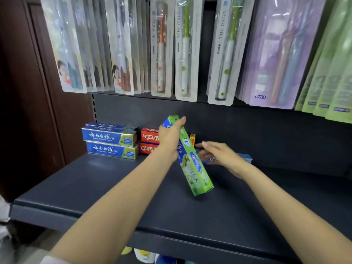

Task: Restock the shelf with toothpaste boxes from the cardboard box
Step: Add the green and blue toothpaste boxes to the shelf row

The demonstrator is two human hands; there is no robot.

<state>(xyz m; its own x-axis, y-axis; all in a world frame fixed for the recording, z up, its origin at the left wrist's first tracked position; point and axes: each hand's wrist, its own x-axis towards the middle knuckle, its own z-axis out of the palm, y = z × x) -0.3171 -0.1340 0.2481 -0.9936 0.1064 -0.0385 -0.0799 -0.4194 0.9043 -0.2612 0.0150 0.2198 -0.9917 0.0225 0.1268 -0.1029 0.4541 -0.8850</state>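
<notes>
My left hand (169, 139) grips a green and blue toothpaste box (192, 164) near its upper end; the box tilts down to the right, its lower end just above the dark shelf (95, 187). My right hand (219, 154) lies flat with fingers spread on a blue toothpaste box (245, 158) lying on the shelf at the back. Blue toothpaste boxes (110, 139) are stacked at the back left. Red toothpaste boxes (149, 142) are stacked beside them, partly hidden by my left hand. The cardboard box is not in view.
Packaged toothbrushes (182, 48) hang in rows above the shelf, reaching down close to the stacks. A dark wooden panel (22, 92) borders the left side. Bottles (142, 255) show on a lower level under the shelf's front edge.
</notes>
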